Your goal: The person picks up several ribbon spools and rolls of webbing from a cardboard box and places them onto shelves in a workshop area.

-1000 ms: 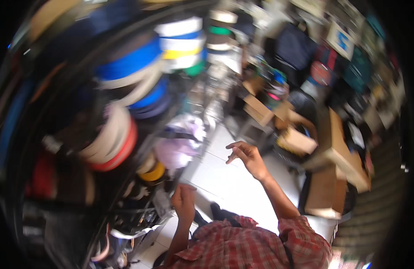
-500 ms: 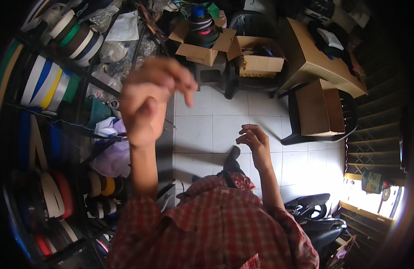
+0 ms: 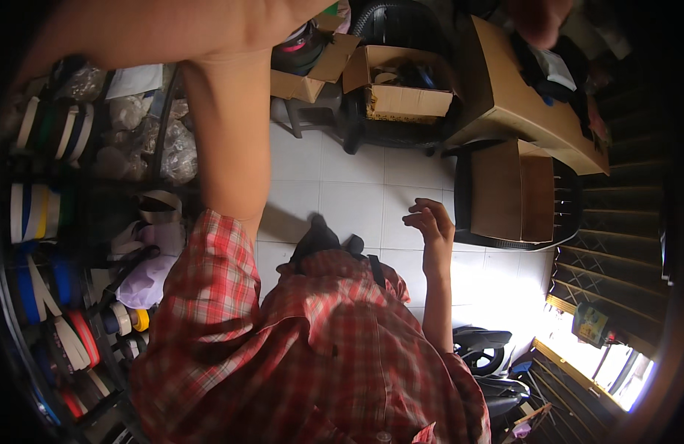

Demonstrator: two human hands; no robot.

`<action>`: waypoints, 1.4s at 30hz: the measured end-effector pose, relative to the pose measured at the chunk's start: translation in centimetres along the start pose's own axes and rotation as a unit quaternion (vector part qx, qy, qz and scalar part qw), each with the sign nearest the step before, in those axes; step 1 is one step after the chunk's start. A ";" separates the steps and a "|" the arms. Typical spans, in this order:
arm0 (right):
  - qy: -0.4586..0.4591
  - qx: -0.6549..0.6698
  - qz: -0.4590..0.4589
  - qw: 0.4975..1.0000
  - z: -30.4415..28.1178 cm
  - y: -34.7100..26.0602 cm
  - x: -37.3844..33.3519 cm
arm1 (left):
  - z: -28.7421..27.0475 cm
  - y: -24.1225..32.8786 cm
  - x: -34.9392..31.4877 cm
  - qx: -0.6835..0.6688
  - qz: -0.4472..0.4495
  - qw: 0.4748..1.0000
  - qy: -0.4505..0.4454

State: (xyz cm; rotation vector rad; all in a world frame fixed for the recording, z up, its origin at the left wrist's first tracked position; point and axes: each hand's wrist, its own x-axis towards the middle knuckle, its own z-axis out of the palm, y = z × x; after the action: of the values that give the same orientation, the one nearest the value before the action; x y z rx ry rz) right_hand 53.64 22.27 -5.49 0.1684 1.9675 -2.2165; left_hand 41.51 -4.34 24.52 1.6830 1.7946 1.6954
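Observation:
My left hand (image 3: 209,29) is raised very close to the camera and fills the upper left of the view. Most of its fingers are cut off by the top edge, so I cannot see whether it holds anything. A blurred fingertip (image 3: 542,22) shows at the upper right. My right hand (image 3: 434,222) hangs in front of me over the tiled floor, its fingers loosely bent and apart, with nothing in them. It is nearest to an open cardboard box (image 3: 497,191) on a dark chair (image 3: 568,196), without touching it.
On the left, a dark rack (image 3: 83,177) carries rolls of coloured strap (image 3: 38,211) and clear plastic bags (image 3: 164,144). Ahead, a filled cardboard box (image 3: 408,100) sits on a black chair (image 3: 390,26). A motorcycle (image 3: 490,355) stands at the lower right beside a slatted shutter (image 3: 616,259).
My left hand has risen toward the camera and now largely leaves the view at the top. The view has shifted; my right hand keeps nearly the same pose.

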 end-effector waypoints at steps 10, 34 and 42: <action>0.026 -0.020 0.061 0.998 0.1 -1.1 13.6 | -9.0 -18.2 -0.4 -0.254 0.072 0.960 0.099; -0.051 -0.179 0.185 0.965 -13.7 16.9 57.9 | -2.2 -74.2 -8.5 -0.074 -0.611 0.707 0.347; -0.136 -0.347 0.084 0.924 -13.9 21.1 66.6 | -2.7 -88.4 -10.8 0.225 -0.703 0.674 0.007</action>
State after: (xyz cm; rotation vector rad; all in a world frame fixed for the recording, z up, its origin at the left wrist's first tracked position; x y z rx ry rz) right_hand -7.71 30.13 -40.94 -0.0634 2.3174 -1.2481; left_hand -8.40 9.84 -47.94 -0.0760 2.4358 0.5168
